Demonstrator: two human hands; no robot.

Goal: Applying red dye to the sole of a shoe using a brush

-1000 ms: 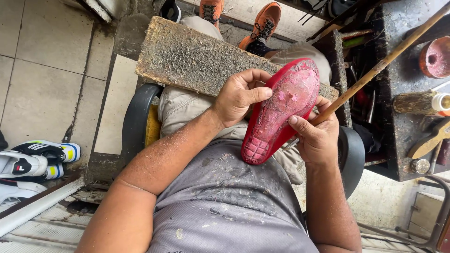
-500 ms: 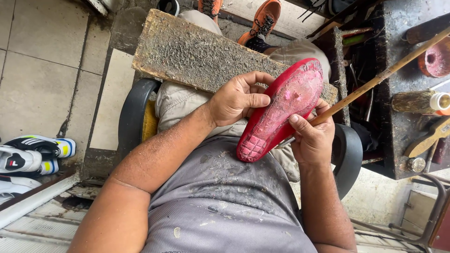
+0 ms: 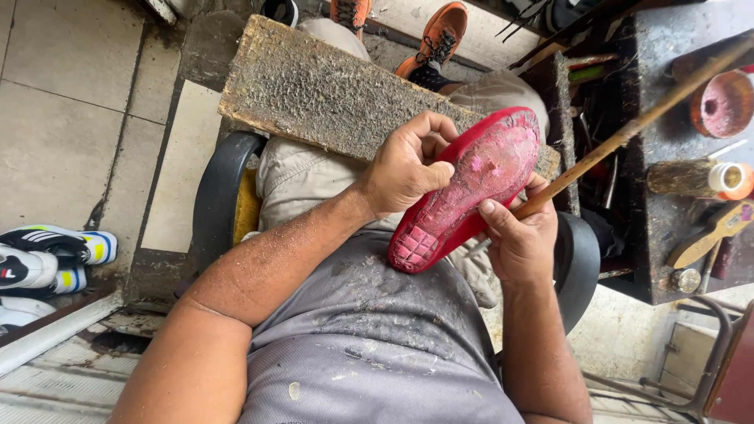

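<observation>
A red shoe sole (image 3: 479, 177), its face smeared with pale dried glue, is held up over my lap. My left hand (image 3: 404, 165) grips its left edge, thumb pressed across the face. My right hand (image 3: 514, 235) supports the right edge from beneath, thumb on the rim, and a long wooden stick (image 3: 636, 126) runs from that hand up to the right. Whether the right hand also grips the stick is hidden by the sole. A rough, worn wooden board (image 3: 330, 90) lies across my knees behind the sole.
A dark workbench (image 3: 675, 157) at the right carries a glue-crusted pot (image 3: 722, 102), a bottle (image 3: 695, 179) and a wooden tool (image 3: 711, 235). Sports shoes (image 3: 47, 251) lie on the tiled floor at the left. My orange shoes (image 3: 440, 35) show beyond the board.
The sole has dropped slightly and come closer to my body. My left thumb has slid further across its face. The right hand stays under the edge.
</observation>
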